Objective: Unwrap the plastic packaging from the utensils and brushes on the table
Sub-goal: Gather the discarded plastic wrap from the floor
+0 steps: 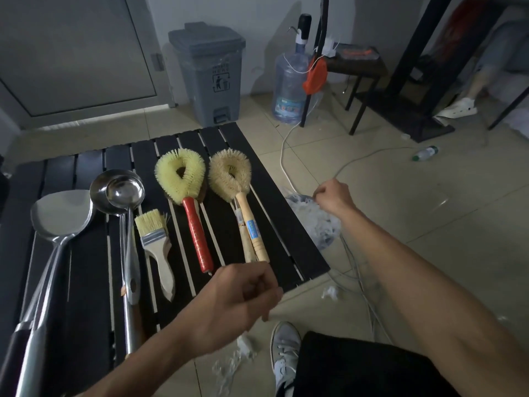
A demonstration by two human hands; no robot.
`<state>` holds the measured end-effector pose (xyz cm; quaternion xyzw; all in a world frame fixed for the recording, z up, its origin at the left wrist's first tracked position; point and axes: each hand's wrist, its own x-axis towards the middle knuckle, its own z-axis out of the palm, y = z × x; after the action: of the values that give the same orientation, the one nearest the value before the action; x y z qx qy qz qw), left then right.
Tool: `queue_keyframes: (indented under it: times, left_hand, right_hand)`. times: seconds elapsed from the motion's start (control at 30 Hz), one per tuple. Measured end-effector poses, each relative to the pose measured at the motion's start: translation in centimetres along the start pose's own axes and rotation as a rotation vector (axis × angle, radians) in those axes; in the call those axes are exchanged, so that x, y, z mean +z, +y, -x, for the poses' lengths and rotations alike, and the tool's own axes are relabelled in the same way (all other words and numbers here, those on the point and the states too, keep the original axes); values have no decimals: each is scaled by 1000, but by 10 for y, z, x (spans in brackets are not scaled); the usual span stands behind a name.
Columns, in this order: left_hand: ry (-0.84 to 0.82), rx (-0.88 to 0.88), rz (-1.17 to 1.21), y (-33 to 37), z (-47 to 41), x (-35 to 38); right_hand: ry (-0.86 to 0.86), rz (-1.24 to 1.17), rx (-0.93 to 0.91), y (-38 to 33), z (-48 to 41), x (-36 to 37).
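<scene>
On the black slatted table (289, 233) lie a steel spatula (61, 214), two steel ladles (121, 190), a flat bristle brush (153, 239), a yellow round brush with a red handle (181, 177) and a tan round brush with a wooden handle (229, 174). A second wooden handle (243, 245) lies under the tan brush's handle. My left hand (243, 299) is curled at the near ends of these wooden handles and seems to pinch them. My right hand (333, 196) pinches a crumpled bundle of clear plastic wrap (315, 222) beyond the table's right edge, over the floor.
A grey pedal bin (209, 73) and a large water bottle (289, 87) stand behind the table. White cables (283, 164) run over the tiled floor at the right. Plastic scraps (229, 365) lie by my shoe (284, 348). A dark stool (357, 70) stands at the back right.
</scene>
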<state>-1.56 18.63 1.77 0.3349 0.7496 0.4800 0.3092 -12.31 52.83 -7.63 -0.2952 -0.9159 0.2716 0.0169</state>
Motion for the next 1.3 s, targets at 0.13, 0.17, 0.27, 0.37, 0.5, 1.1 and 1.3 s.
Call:
queue_keyframes:
  times: [0.13,0.17,0.27,0.37,0.5,1.1,1.3]
  left_hand:
    - [-61,-59,8,-3,6,22]
    - [-89,-82,-3,-7,7,28]
    - [-178,-164,-67,-21,17,44]
    - [-288,-273,-149,-43,33,61]
    - [-394,-388,-292,-79,56,79]
    - [-256,-629,-305,-189,-18,147]
    - [-203,-632,-271,-222,-70,190]
  right_hand:
    - [-56,108,-27,-7,46,-14]
    - [-78,160,-20,-7,60,-15]
    - [-245,294,4,-5,99,-7]
    - [-395,415,27,2,125,-8]
    - [-389,386,145,25,142,-23]
    - [-670,444,196,151,174,99]
    - [-644,414,277,197,156,141]
